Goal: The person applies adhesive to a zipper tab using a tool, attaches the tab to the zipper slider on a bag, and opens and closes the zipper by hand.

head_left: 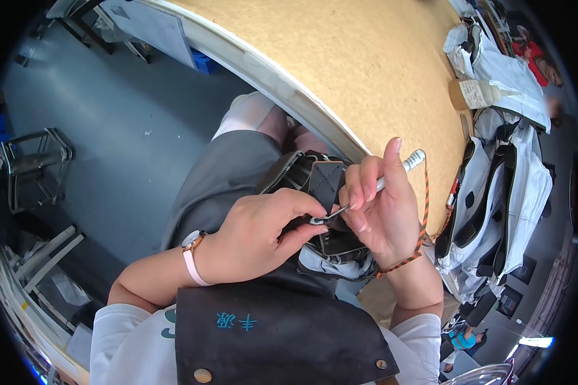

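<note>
A small black bag (pixel 282 172) with zips and a pale grey panel lies on the lap, against the table edge. My left hand (pixel 257 224), with a watch on its wrist, pinches a small pale piece (pixel 316 221) at the bag between thumb and forefinger. My right hand (pixel 385 199) is closed on a white-handled tool (pixel 413 160) with a thin metal shaft, its tip touching or very near that piece. An orange-and-black cord (pixel 426 212) runs from the handle's end down to the right wrist. A dark stitched tab (pixel 325 183) stands up between the hands.
The tan tabletop (pixel 340 51) curves along the front. On it at right are a glue-like bottle (pixel 472 94) with a label and several white-and-black bag pieces (pixel 520 199). A metal stool (pixel 35 167) stands on the floor at left. Other people (pixel 465 338) are at far right.
</note>
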Demonstrator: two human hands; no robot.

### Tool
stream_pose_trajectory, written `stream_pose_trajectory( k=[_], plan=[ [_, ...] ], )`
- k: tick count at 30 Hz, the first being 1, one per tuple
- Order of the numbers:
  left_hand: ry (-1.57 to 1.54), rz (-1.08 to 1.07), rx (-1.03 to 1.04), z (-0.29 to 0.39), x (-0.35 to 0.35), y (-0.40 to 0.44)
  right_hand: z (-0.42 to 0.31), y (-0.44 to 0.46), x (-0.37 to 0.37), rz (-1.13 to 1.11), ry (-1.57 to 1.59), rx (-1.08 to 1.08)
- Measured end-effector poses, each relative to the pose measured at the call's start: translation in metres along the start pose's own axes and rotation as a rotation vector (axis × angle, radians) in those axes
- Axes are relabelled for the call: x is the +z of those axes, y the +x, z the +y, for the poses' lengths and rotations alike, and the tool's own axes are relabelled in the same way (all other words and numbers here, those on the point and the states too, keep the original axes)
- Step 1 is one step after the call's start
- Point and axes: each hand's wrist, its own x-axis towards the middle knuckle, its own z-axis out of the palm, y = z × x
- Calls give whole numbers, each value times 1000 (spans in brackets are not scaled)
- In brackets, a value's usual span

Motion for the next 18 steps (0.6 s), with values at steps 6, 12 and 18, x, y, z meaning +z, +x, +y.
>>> stream_pose_trajectory(
  k=[6, 12, 18],
  plan=[
    [8, -13, -34, 4, -1, 0, 8, -8, -4, -29, 87, -93],
    [43, -149, -81, 6, -7, 3, 7, -34, 1, -185, -168, -391],
    [-214, -180, -182, 9, -8, 1, -4, -52, 14, -214, -677, -858]
  ],
)
